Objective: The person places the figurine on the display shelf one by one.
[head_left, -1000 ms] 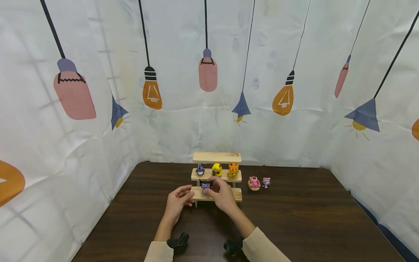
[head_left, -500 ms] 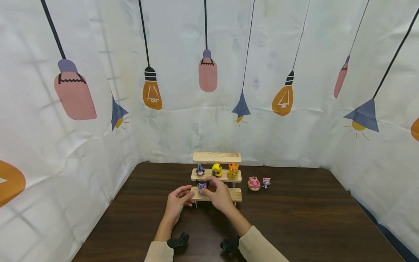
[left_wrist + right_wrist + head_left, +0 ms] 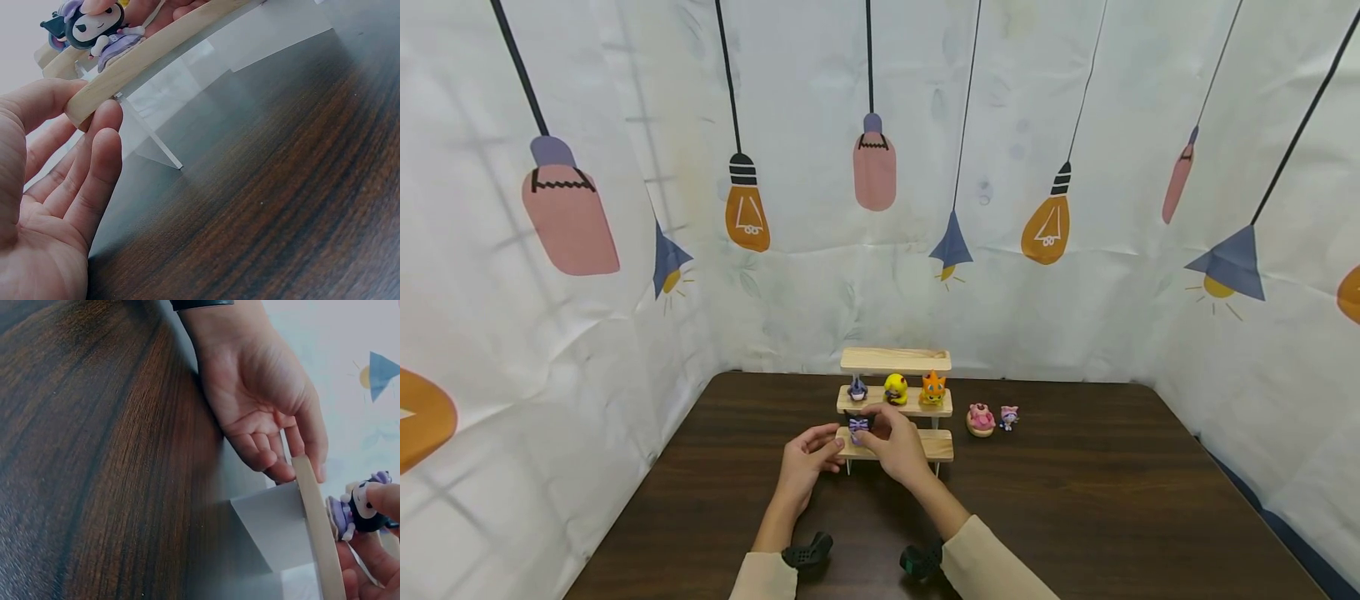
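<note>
A three-tier display shelf (image 3: 936, 446) has pale wooden boards on clear supports. My left hand (image 3: 803, 468) grips the left end of its lowest board (image 3: 134, 70), thumb on top and fingers below. At that end of the same board is a small figurine (image 3: 119, 51) with a white face, black hood and purple dress. My right hand (image 3: 897, 443) pinches this figurine, the thumb over its head and face, the other fingers behind it. In the right wrist view its base sits right at the board's surface.
A dark blue figurine (image 3: 857, 389), a yellow one (image 3: 896, 389) and an orange one (image 3: 933, 389) stand on the middle tier. Right of the shelf, a pink figurine (image 3: 981, 420) and a smaller pink-and-purple one (image 3: 1009, 417) stand on the dark wooden table (image 3: 1075, 500).
My right hand has shifted left along the lowest board with the purple-dressed figurine, bringing it near the board's left end. The left hand keeps its place.
</note>
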The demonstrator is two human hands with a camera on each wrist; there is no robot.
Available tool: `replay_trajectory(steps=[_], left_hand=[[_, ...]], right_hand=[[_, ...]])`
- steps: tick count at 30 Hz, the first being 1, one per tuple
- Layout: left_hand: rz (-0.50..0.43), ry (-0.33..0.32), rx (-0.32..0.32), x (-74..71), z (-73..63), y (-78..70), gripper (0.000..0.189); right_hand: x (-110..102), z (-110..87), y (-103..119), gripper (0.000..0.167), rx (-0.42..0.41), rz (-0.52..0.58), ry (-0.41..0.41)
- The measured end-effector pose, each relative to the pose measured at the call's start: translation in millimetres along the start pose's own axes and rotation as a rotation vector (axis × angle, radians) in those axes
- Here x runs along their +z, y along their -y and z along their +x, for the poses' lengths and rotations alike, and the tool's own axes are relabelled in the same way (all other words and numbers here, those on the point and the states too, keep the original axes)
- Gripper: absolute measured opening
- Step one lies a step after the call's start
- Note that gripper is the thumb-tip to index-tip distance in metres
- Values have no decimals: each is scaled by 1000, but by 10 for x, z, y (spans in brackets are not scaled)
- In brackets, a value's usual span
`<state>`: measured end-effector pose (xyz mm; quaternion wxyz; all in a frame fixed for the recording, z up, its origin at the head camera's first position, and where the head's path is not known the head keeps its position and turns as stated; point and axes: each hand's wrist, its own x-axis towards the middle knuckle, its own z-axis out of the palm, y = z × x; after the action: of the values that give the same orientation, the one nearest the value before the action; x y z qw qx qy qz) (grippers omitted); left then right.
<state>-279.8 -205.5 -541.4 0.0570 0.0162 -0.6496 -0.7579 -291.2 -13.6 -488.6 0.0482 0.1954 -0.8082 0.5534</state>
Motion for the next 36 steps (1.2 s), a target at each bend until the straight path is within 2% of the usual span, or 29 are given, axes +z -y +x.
replay_trajectory(steps=[36], left_hand=[[-10, 1, -4, -4, 8, 4, 40]], right_hand=[[8, -18, -19, 33, 1, 16, 15]])
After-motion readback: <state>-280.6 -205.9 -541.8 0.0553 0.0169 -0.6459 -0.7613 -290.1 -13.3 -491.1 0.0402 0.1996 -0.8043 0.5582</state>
